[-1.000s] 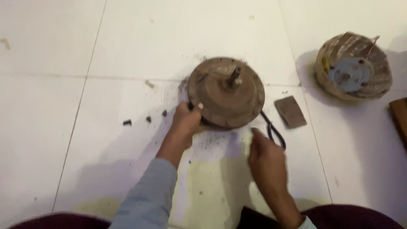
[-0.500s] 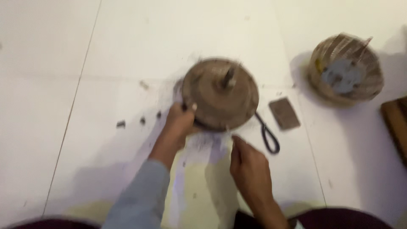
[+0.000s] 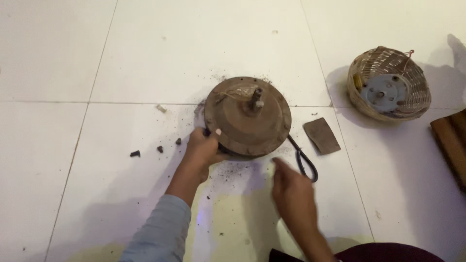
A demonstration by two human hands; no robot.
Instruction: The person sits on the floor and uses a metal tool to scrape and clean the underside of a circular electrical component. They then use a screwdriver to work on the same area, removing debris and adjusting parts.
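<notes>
Sitting on the white tiled floor (image 3: 145,53), a rusty brown round motor housing (image 3: 247,116) lies flat with a short shaft (image 3: 256,97) standing up from its middle. It sits just ahead of both hands, straddling a grout line between tiles.

The left hand (image 3: 203,149) is at the housing's near-left edge — fingers curled around the rim and under it, thumb pressed on top, so it grips the housing itself. Its grey-blue sleeve (image 3: 158,233) runs back toward the bottom of the view.

The right hand (image 3: 291,191) hangs just short of the housing's near-right edge, apart from it and holding nothing. The fingers are loosely half-open, the forefinger stretched toward the rim; the hand is blurred, so how far the other fingers curl cannot be told.

A pair of black handle loops (image 3: 306,162) — scissors or pliers, cannot tell which — pokes out from under the housing's right side, just beside the right hand's fingertips. A flat brown rectangular piece (image 3: 321,136) lies near, to the right of the housing. Dark grit and a few small dark bits (image 3: 135,154) are scattered on the tiles left of the left hand. Well apart, at the upper right, a woven basket (image 3: 412,104) holds a grey round metal plate (image 3: 386,92). A wooden edge (image 3: 449,143) shows at the far right.
</notes>
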